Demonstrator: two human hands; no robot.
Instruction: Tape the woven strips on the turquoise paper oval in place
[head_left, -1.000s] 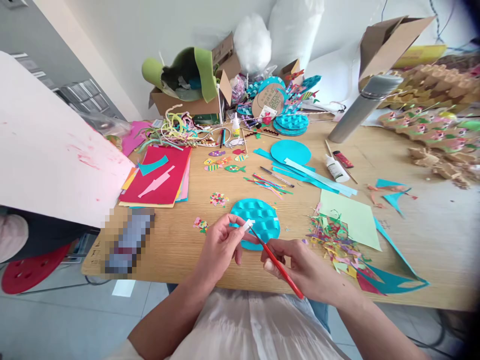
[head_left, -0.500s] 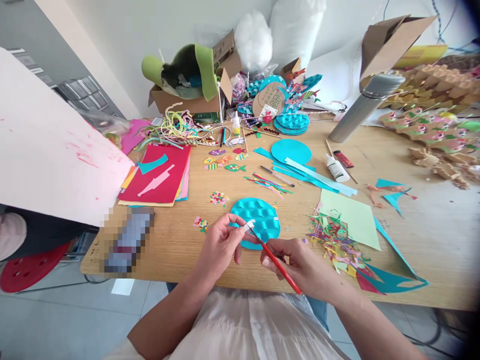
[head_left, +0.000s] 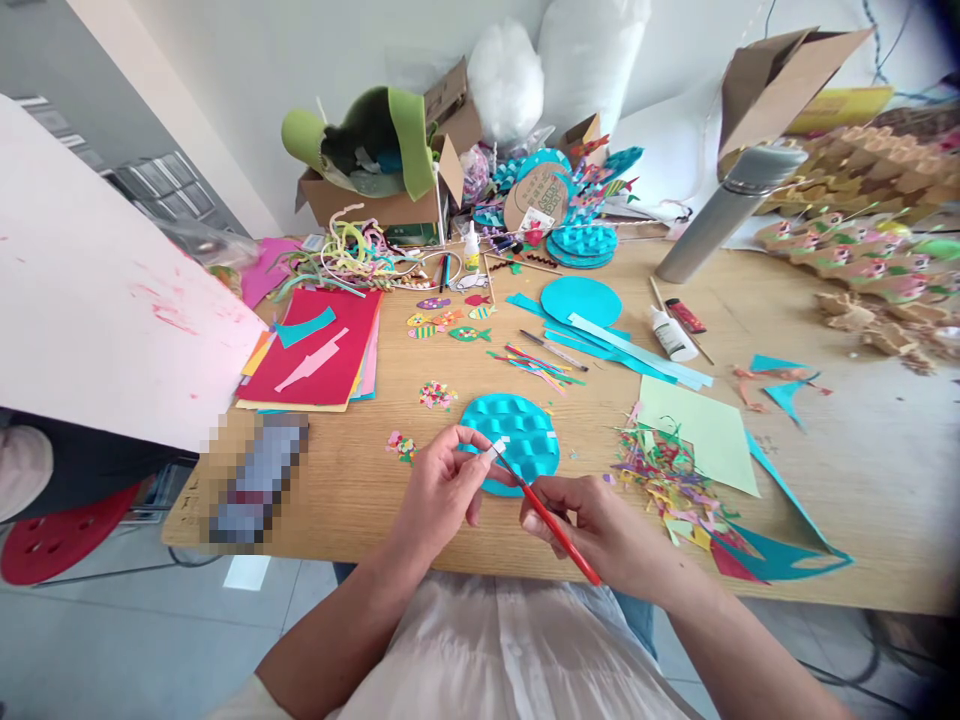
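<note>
Between the thumb and fingers of my left hand [head_left: 448, 482] is a small white piece [head_left: 496, 450]. My right hand [head_left: 581, 520] is closed on red-handled scissors [head_left: 559, 528], whose tips touch the white piece. Behind and beneath the tips lies a round turquoise disc [head_left: 534, 468] with raised wavy strips and a small white bit at its right edge. Small piles of coloured paper dots [head_left: 437, 395] lie to the left of the disc, and paper fish [head_left: 470, 334] lie further back.
Coloured paper sheets [head_left: 315, 360] and a blurred-out dark object [head_left: 259, 480] lie left. Right are paper scraps [head_left: 667, 480], a light green sheet [head_left: 701, 430], a glue bottle [head_left: 673, 335] and a grey flask [head_left: 720, 215]. Cardboard boxes [head_left: 375, 212] stand at the back.
</note>
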